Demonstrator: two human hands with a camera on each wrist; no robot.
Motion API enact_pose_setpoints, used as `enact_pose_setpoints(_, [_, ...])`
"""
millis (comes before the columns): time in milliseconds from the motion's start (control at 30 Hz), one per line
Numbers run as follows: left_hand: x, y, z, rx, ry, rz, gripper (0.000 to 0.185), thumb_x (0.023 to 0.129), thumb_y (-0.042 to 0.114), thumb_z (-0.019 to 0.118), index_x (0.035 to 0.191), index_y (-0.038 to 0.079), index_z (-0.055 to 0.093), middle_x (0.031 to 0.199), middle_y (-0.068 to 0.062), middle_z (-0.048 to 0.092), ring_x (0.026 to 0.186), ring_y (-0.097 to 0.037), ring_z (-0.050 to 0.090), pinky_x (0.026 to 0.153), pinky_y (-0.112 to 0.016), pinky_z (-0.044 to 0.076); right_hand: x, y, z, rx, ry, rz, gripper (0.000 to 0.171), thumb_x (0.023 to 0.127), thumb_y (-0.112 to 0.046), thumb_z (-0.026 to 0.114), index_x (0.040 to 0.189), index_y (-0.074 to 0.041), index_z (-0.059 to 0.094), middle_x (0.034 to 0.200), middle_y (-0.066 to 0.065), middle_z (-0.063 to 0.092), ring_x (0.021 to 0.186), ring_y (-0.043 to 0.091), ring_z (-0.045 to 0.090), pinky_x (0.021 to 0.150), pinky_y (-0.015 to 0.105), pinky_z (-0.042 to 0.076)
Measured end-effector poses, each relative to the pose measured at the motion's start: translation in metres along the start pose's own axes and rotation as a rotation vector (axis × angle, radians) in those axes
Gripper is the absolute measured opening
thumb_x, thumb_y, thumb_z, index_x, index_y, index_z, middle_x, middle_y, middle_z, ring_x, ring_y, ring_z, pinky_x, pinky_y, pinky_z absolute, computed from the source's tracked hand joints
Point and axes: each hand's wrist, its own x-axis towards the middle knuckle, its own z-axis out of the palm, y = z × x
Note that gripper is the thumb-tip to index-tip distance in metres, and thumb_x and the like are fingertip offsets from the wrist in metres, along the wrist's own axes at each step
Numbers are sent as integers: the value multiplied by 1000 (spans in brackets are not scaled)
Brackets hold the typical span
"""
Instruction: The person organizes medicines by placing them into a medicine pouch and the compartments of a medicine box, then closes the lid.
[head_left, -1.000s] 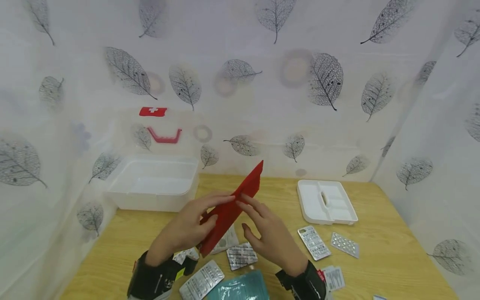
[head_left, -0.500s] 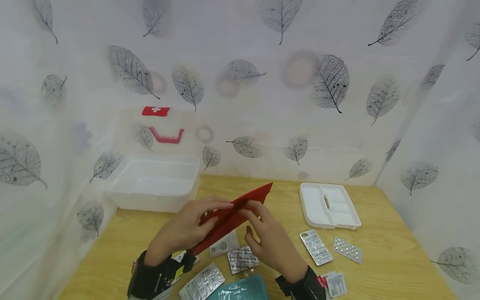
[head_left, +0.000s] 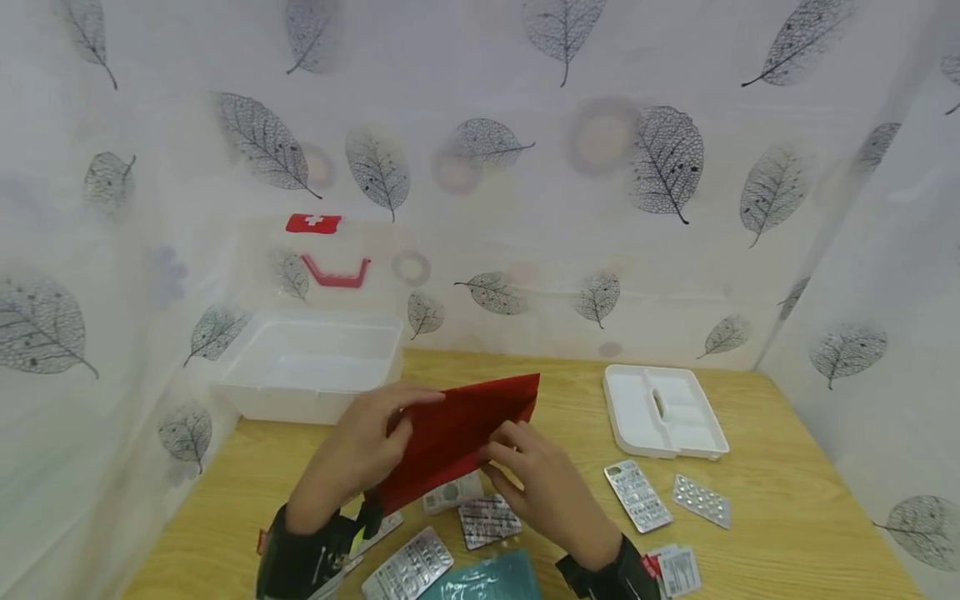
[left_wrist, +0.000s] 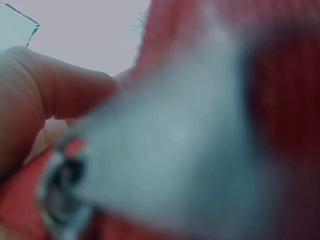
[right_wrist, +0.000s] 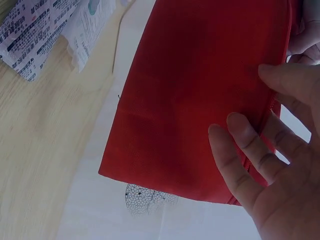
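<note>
A flat red zippered pouch (head_left: pixel 450 433) is held up above the table, tilted, in both hands. My left hand (head_left: pixel 356 442) grips its left side, thumb on the near face and fingers at the upper edge. My right hand (head_left: pixel 543 483) pinches the pouch near its lower right edge. In the right wrist view the zipper runs along the edge by the right hand (right_wrist: pixel 280 150), with some fingers on the face and others behind. In the left wrist view a blurred grey tab (left_wrist: pixel 165 140), apparently the zipper pull, covers much of the pouch.
Below the hands lie blister packs (head_left: pixel 408 567), a printed foil pack (head_left: pixel 489 521) and a teal packet (head_left: pixel 487 579). More blister packs (head_left: pixel 637 496) lie to the right, beside a white divided tray (head_left: pixel 663 411). A white box (head_left: pixel 307 400) stands at back left.
The pouch has turned from a steep, nearly edge-on slant to show its broad face. My right hand has slid down to its lower edge; the left keeps its grip.
</note>
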Motion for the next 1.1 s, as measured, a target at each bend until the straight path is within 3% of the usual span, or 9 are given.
enact_pose_setpoints(267, [0,-7,-6,63,131,-20,39,93,-9,53,117,12,76,120,1,72,96,-17,68,74,-30,57,-4,-4,-3,62,-53,13,18,92,-24,76,110,-25,71,113,-15,68,103,6,58,82,28,56])
enact_pose_setpoints(500, [0,-8,-11,28,126,-31,38,95,-7,53,116,15,77,118,2,72,95,-16,68,74,-31,58,-2,-8,-8,98,-53,-8,26,91,-23,77,116,-24,70,119,-14,67,108,5,61,87,28,57])
enact_pose_setpoints(600, [-1,-6,-12,-1,117,-51,36,96,-5,55,116,16,77,118,1,72,96,-18,69,76,-34,61,-2,-10,-11,140,-8,-27,28,89,-18,78,114,-20,67,120,-8,62,100,6,62,82,24,56])
enact_pose_setpoints(733, [-2,-5,-13,-24,116,-74,35,96,-3,57,116,17,77,118,1,72,98,-21,69,76,-38,62,-4,-14,-16,181,2,-19,25,86,-14,80,104,-20,64,102,-8,61,81,4,58,69,17,51])
enact_pose_setpoints(800, [-3,-5,-14,-30,113,-80,35,96,-3,57,116,17,77,118,2,72,98,-20,69,76,-37,61,-5,-16,-16,158,-77,4,21,86,-16,79,99,-22,63,92,-13,61,78,1,56,67,16,49])
enact_pose_setpoints(867, [-3,-5,-14,-40,110,-77,35,96,-3,56,116,17,77,118,3,72,98,-20,69,76,-35,61,-8,-18,-16,140,-214,32,17,88,-19,78,98,-22,65,89,-14,63,77,-1,57,67,16,50])
enact_pose_setpoints(1000, [-4,-4,-15,-84,94,-69,35,97,-3,56,116,17,77,118,3,72,98,-20,70,75,-33,61,-19,-24,-8,86,-487,129,18,89,-28,79,104,-24,70,95,-14,67,81,-2,59,72,20,53])
enact_pose_setpoints(1100, [-5,-3,-16,-111,77,-74,35,98,-2,55,117,18,76,119,4,71,99,-20,70,75,-33,61,-28,-25,-1,41,-633,199,22,87,-34,80,106,-27,72,96,-15,67,81,-1,59,74,23,54])
